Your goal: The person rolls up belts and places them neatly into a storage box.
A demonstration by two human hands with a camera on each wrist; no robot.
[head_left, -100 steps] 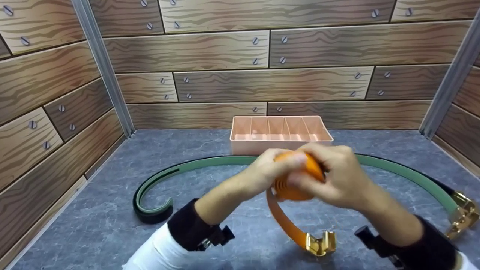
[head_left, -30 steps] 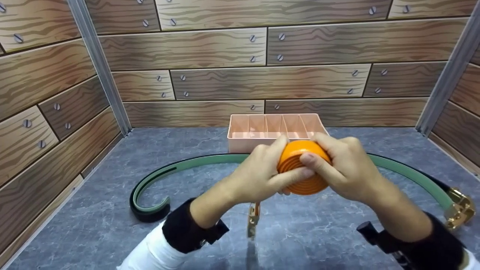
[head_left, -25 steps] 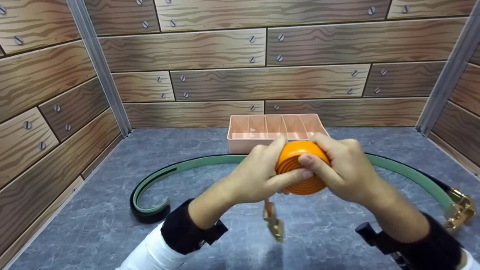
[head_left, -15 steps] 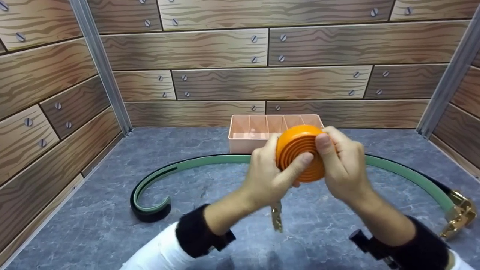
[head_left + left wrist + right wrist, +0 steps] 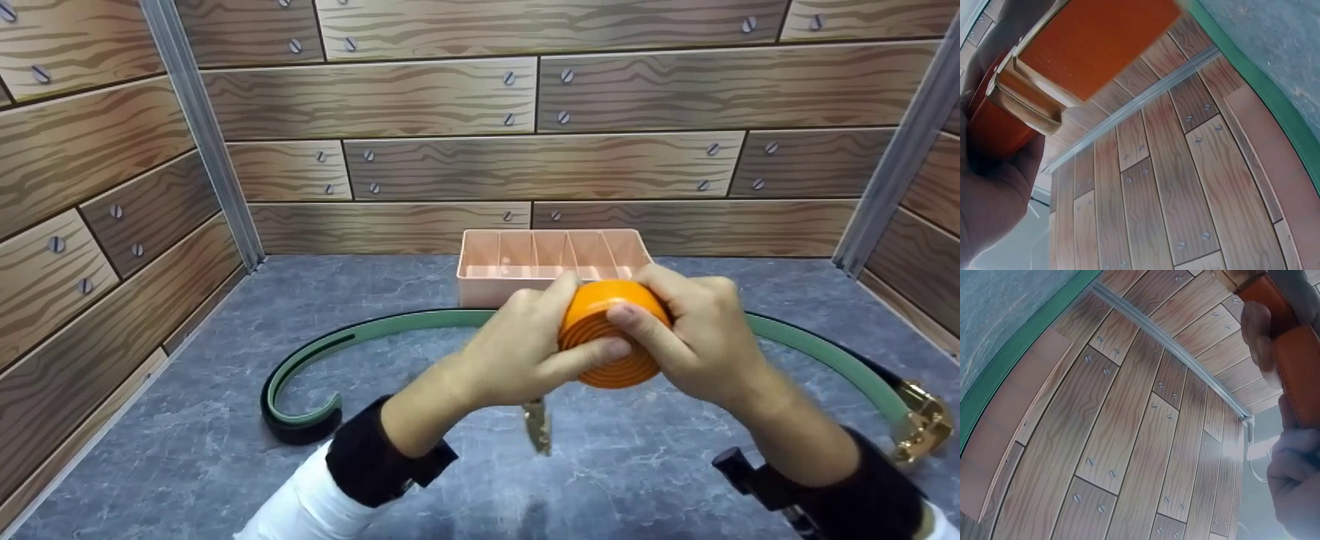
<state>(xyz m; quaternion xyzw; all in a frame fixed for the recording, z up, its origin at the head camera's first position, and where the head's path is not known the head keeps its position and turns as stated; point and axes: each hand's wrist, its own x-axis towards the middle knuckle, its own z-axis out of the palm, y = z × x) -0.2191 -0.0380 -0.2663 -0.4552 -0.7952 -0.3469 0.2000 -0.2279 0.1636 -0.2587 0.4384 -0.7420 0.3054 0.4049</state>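
An orange belt (image 5: 611, 300), wound into a tight coil, is held above the table between both hands. My left hand (image 5: 517, 345) grips its left side, thumb across the coil's face. From the other side my right hand (image 5: 701, 337) grips it, thumb over the upper part of the spiral. The belt's gold buckle (image 5: 537, 426) hangs below the left hand on a short loose end. In the left wrist view the orange strap (image 5: 1098, 45) shows close up, and in the right wrist view fingers curl round the orange belt (image 5: 1300, 377).
A second belt, green inside and black outside (image 5: 420, 321), arcs across the grey table (image 5: 420, 480); its left end curls and its gold buckle (image 5: 922, 424) lies at right. Behind it stands a pink divided box (image 5: 495, 291). Wood-patterned walls (image 5: 442, 165) enclose the table.
The coil is steadier and its loose end shorter than about three seconds ago. Both hands raised and turned the coil half a second ago, then lowered it; the hanging buckle swings.
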